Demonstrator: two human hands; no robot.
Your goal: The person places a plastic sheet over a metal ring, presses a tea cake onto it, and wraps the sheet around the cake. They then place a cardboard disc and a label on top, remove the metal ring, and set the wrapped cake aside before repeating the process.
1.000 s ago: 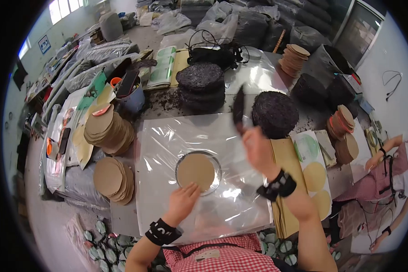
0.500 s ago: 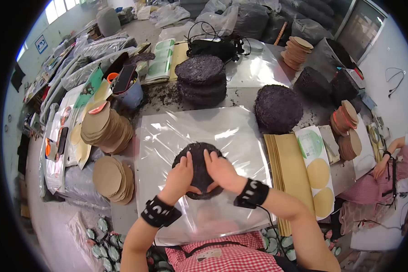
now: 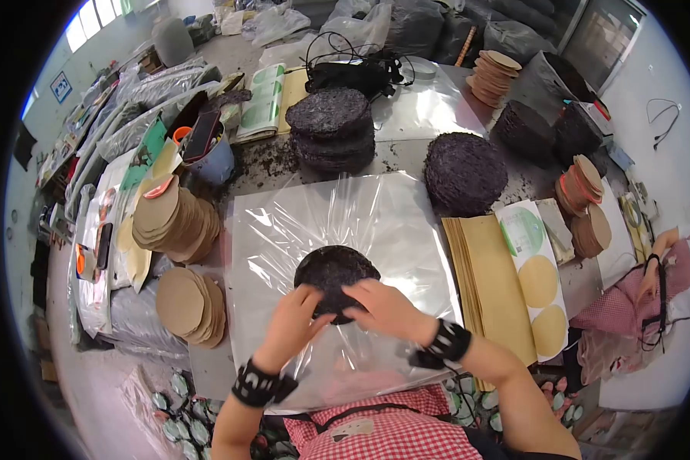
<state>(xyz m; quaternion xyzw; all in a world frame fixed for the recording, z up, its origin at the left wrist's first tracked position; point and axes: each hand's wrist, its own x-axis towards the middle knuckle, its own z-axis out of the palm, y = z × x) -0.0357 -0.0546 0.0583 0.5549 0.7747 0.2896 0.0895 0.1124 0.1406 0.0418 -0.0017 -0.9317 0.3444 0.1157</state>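
Observation:
A dark, round cake that looks like dried seaweed [image 3: 337, 268] lies on a clear plastic sheet [image 3: 272, 230] in front of me. My left hand [image 3: 290, 318] grips its near left edge, with the fingertips on the top and the thumb by the near rim. At the near right edge, my right hand [image 3: 387, 307] has bent fingers on the cake. Creases in the sheet radiate outward from the cake. Both wrists wear black bands. Beyond the sheet stands a stack of similar dark cakes [image 3: 331, 130], with another dark cake [image 3: 465, 175] to its right.
Brown paper discs [image 3: 192, 305] are stacked on the left, below a taller stack [image 3: 172, 218]. Folded brown paper [image 3: 487, 284] and a printed label sheet [image 3: 540, 284] lie on the right. A blue cup [image 3: 213, 159] holds tools. Another person's hand [image 3: 650, 280] shows far right.
My hands have slid from the middle of the cake toward its near edge and spread apart. More of the top shows. The view has shifted slightly.

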